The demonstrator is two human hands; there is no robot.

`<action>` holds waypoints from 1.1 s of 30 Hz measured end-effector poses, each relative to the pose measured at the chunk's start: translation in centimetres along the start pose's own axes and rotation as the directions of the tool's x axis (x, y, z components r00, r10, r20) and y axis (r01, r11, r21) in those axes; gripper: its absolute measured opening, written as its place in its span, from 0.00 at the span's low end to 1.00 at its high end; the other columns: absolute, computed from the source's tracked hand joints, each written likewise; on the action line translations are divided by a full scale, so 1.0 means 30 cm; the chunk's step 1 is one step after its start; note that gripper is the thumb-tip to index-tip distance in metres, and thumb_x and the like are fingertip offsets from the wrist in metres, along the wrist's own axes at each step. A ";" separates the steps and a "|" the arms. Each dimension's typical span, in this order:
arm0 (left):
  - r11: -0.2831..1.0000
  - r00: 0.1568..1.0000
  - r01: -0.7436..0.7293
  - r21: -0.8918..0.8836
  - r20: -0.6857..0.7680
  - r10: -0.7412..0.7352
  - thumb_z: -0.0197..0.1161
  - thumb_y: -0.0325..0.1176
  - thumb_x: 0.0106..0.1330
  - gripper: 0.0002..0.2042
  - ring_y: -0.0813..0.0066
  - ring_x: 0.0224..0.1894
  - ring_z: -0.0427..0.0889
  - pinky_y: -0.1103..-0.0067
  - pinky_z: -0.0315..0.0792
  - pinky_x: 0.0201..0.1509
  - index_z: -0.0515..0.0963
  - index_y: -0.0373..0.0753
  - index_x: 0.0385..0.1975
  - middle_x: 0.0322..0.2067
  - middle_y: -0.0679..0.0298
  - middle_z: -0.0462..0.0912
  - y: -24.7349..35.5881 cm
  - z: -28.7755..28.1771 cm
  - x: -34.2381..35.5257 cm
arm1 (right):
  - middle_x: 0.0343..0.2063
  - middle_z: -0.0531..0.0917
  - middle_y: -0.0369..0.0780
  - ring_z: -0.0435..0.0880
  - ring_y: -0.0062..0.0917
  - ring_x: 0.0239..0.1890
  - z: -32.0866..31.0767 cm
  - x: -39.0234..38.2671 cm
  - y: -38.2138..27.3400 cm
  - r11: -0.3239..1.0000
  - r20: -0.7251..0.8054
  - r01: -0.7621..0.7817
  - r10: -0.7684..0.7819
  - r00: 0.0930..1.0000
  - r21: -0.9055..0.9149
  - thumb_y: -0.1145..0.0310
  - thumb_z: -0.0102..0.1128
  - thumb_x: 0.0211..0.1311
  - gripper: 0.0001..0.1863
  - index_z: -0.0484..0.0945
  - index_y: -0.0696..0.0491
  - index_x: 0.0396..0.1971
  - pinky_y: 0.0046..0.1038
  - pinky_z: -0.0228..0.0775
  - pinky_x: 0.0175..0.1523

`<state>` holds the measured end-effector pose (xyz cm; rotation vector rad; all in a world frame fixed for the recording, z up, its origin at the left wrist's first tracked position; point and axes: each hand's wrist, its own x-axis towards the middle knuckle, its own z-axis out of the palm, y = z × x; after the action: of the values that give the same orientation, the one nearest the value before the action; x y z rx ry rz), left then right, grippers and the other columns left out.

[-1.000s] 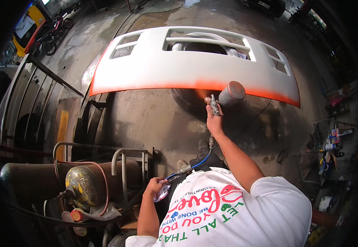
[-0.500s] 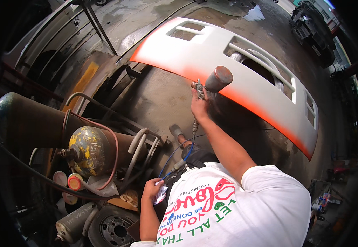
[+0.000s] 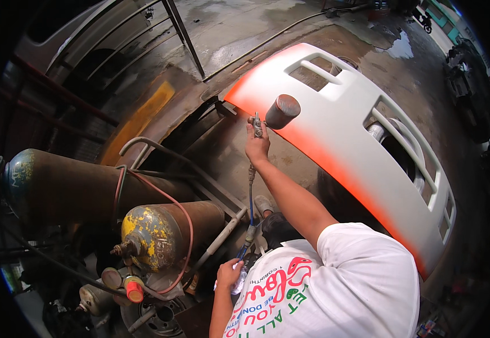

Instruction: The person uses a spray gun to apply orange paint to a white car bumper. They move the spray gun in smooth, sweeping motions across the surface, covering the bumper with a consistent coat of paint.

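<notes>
My right hand [image 3: 257,147] is closed around the handle of a metal spray gun [image 3: 257,125] with a grey, paint-stained cup [image 3: 283,111]. The gun is at the near edge of a vehicle bumper [image 3: 335,112], close to its left end. White covers most of the bumper, while bright orange runs along its near edge and left end. From the gun's handle a blue air hose [image 3: 251,200] with metal couplings hangs down toward my waist. My left hand [image 3: 229,274] is closed low at my left side, gripping a white cloth [image 3: 238,286] beside the hose.
Two large gas cylinders [image 3: 98,183] lie at the left on a metal-framed cart [image 3: 222,236], with a red hose looped over one. Below them sits a wheel [image 3: 163,315]. A metal railing [image 3: 180,34] stands at the far left. Behind the bumper's openings is a tyre [image 3: 400,155].
My right hand has carried the spray gun leftward along the bumper's near edge, from near its middle toward the left end. The view has turned, so the bumper sits further right and lower.
</notes>
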<state>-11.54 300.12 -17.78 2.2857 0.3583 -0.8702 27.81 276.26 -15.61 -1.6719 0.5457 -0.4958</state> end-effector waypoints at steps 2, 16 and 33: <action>0.999 1.000 0.008 -0.052 -0.008 -0.008 0.66 0.53 0.69 0.19 0.46 0.48 0.88 0.61 0.79 0.54 0.88 0.49 0.51 0.41 0.46 0.89 0.044 -0.002 0.025 | 0.49 0.87 0.51 0.85 0.52 0.54 0.115 0.059 -0.007 0.999 0.015 -0.033 0.033 0.999 -0.004 0.52 0.62 0.74 0.22 0.78 0.47 0.60 0.43 0.77 0.57; 0.995 0.997 -0.070 -0.072 0.028 0.072 0.66 0.51 0.70 0.19 0.45 0.46 0.88 0.62 0.80 0.52 0.87 0.47 0.52 0.37 0.44 0.88 0.084 -0.073 0.078 | 0.44 0.90 0.44 0.89 0.40 0.48 0.185 0.120 0.039 0.998 -0.076 -0.009 0.004 0.997 -0.055 0.58 0.63 0.75 0.14 0.83 0.47 0.53 0.36 0.79 0.52; 0.835 0.861 -0.438 0.332 0.423 0.284 0.69 0.52 0.66 0.22 0.47 0.46 0.89 0.64 0.80 0.52 0.87 0.42 0.51 0.39 0.46 0.89 -0.178 -0.057 -0.021 | 0.44 0.89 0.47 0.88 0.48 0.50 -0.987 -0.492 0.141 0.978 -0.453 0.029 -0.123 0.883 -0.208 0.53 0.64 0.72 0.15 0.85 0.43 0.51 0.40 0.81 0.52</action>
<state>-13.61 305.23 -18.96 2.3830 -0.4707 -1.2148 -2.05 261.41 -15.33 -1.7701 0.9042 -0.9404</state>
